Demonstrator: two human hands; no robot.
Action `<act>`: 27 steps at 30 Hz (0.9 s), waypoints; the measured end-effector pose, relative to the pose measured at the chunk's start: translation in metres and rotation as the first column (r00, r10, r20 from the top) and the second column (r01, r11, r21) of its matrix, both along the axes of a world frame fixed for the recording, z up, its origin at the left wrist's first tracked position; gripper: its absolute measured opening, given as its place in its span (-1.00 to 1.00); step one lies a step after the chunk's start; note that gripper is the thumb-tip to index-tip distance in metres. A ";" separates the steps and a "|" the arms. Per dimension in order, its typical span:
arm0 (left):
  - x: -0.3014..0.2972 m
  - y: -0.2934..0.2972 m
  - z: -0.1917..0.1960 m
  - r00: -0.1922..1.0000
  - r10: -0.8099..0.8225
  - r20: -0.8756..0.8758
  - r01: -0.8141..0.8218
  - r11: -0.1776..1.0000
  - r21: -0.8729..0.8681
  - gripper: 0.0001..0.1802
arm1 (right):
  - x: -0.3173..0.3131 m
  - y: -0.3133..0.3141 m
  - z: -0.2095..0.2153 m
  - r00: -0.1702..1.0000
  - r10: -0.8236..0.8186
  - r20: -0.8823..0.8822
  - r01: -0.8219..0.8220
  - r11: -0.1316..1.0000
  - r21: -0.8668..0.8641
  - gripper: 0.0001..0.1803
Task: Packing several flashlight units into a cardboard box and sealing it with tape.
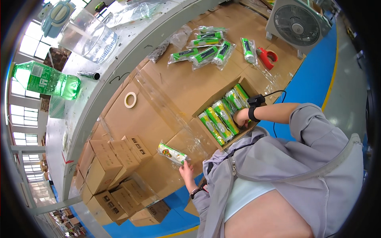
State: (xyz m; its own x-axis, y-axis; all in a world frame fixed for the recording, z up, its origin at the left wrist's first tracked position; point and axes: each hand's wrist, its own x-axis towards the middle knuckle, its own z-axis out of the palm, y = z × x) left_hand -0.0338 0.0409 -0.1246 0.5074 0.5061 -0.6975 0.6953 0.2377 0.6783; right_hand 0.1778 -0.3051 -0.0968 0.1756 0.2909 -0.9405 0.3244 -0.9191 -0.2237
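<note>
My left hand (186, 171) is closed on the near end of a white and green package (172, 153) in clear wrap, over the cardboard-covered table. My right hand (241, 118) reaches into an open cardboard box (207, 108), and its fingers are partly hidden among the packages. Green and yellow wrapped packages (223, 116) stand in rows inside that box. Whether the right hand grips one of them is not visible. Farther off, several green and white packages in clear bags (207, 53) lie loosely together, with a single one (249, 50) beside them.
A red tape dispenser (266, 58) and a grey box fan (295, 26) are at the far right. A tape roll (130, 100) lies left of the box. Closed cartons (104, 166) are stacked at left. A grey shelf (93, 93) carries a green bottle (47, 80) and clear jug (87, 35).
</note>
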 end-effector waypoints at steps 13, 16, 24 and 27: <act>0.057 -0.056 0.161 0.844 -0.503 0.189 0.324 0.757 0.567 -0.33 | -0.013 -0.006 0.032 0.903 -0.394 -0.172 0.370 0.916 -0.155 -0.73; 0.081 -0.084 0.198 0.645 -0.702 0.302 0.365 0.630 0.685 -0.40 | -0.022 -0.004 0.033 0.975 -0.222 0.007 0.222 0.971 -0.087 -0.72; 0.117 -0.155 0.233 0.027 -0.984 0.178 0.642 0.153 0.751 -0.50 | -0.047 -0.008 0.013 0.860 -0.059 0.507 0.018 0.996 0.085 -0.85; 0.112 -0.176 0.240 -0.126 -0.976 0.177 0.697 0.040 0.716 -0.50 | -0.047 -0.029 0.001 0.865 -0.365 0.346 0.273 0.919 0.286 -0.81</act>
